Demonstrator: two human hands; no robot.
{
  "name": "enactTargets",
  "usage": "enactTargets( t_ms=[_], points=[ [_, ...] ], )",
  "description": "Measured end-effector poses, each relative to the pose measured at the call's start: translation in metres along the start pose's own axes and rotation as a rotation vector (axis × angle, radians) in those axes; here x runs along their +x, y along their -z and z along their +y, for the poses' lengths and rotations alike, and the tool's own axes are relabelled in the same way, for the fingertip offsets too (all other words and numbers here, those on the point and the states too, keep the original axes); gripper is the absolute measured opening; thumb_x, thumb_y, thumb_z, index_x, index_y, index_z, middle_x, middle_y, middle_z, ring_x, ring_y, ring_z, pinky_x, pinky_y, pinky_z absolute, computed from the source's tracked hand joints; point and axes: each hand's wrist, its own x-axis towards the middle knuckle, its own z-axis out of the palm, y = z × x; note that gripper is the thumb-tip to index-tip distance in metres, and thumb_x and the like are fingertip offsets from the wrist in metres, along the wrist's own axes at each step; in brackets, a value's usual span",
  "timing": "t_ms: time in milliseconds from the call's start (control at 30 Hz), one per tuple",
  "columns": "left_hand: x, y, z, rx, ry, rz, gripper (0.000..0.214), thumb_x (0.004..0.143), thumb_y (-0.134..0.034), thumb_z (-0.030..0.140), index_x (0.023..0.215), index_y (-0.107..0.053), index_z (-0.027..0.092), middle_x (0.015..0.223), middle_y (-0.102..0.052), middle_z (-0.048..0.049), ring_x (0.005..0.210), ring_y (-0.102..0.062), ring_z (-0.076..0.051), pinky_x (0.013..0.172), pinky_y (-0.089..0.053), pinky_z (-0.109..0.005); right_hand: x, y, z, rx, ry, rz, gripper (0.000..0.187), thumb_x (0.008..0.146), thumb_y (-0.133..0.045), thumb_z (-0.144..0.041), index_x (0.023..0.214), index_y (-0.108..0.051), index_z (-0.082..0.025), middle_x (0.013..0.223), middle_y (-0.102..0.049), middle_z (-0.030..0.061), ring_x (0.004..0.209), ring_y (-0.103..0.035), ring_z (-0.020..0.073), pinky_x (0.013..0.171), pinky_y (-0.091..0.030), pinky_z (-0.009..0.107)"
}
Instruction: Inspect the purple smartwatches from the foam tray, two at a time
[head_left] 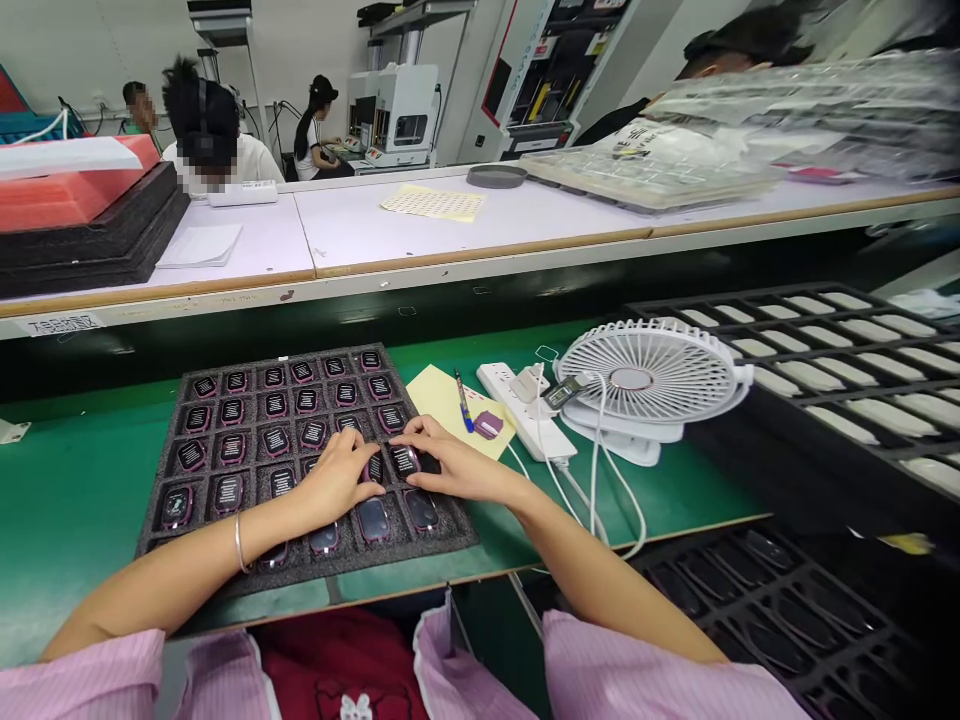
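in the head view, the left hand [341, 472] is half curled, thumb and fingertips apart at the sides of a dark watch [373, 466]. the right hand [442, 458] is bent likewise, thumb and forefinger apart at the edges of a second watch [406, 460]; i cannot tell how firmly either grips. both watches are towards the near right corner of the foam tray [454, 530], by the desk's [67, 500] near edge. the left hand and forearm hide some compartments; screen text is too small to read, and the sleeves [82, 675] are cut off below.
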Motion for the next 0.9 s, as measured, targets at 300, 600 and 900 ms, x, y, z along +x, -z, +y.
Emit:
enactTargets(
  t_ms=[300, 600, 900],
  points=[
    [-0.064, 0.069, -0.01, 0.177, 0.04, 0.149, 0.053, 0.09, -0.068, 0.044, 0.136, -0.06, 0.02, 0.118, -0.058, -0.0126, 0.113, -0.053, -0.03, 0.103, -0.046, -0.049, 0.015, 0.006, -0.034, -0.224, 0.061, 0.005, 0.04, 0.099, -0.054, -0.026, 0.137, -0.058, -0.016, 0.129, -0.058, 0.0173, 0.123, -0.056, 0.0318, 0.108, -0.046, 0.052],
    [-0.211, 0.113, -0.047, 0.292, 0.649, 0.292, 0.034, 0.09, -0.054, 0.051, 0.088, -0.068, 0.021, 0.085, -0.067, -0.0055, 0.082, -0.064, -0.025, 0.079, -0.049, -0.037, 0.087, -0.069, -0.133, -0.486, 0.41, -0.396, 0.025, 0.098, -0.062, -0.023, 0.12, -0.07, -0.015, 0.113, -0.066, 0.0141, 0.104, -0.065, 0.03, 0.091, -0.053, 0.045],
    [-0.224, 0.07, -0.039, 0.555, 0.747, 0.256, 0.024, 0.089, -0.058, 0.038, 0.096, -0.067, 0.017, 0.101, -0.063, -0.0136, 0.094, -0.063, -0.032, 0.085, -0.051, -0.043, 0.112, -0.148, -0.179, -0.629, 0.489, -0.325, 0.05, 0.096, -0.059, -0.056, 0.105, -0.068, -0.007, 0.101, -0.068, 0.0187, 0.095, -0.066, 0.033, 0.078, -0.052, 0.043]
  ],
)
